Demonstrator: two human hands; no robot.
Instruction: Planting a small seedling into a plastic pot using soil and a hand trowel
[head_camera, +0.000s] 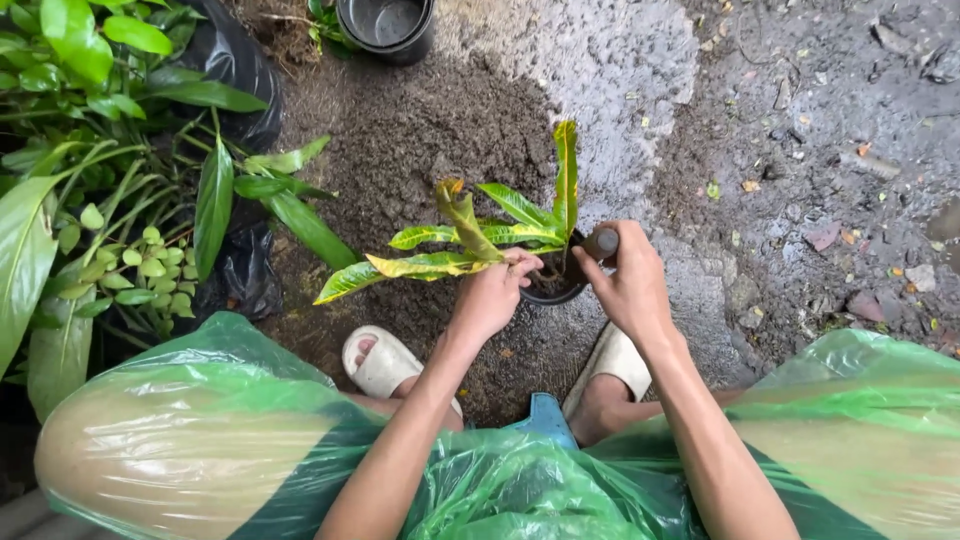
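A small black pot (562, 292) stands on the wet ground between my feet, holding a young plant (480, 235) with long yellow-green leaves. My left hand (490, 295) grips the base of the plant's stem at the pot's rim. My right hand (628, 280) is closed around a brown wooden tool handle (602, 243) right beside the pot; the tool's working end is hidden behind the pot and leaves. A pile of dark soil (420, 150) lies just beyond the pot.
An empty black pot (387, 25) stands at the top. Leafy green plants (110, 200) and black plastic bags (240, 70) crowd the left side. I wear a green plastic raincoat (500, 480) and white slippers (380, 362). Wet concrete with leaf litter spreads to the right.
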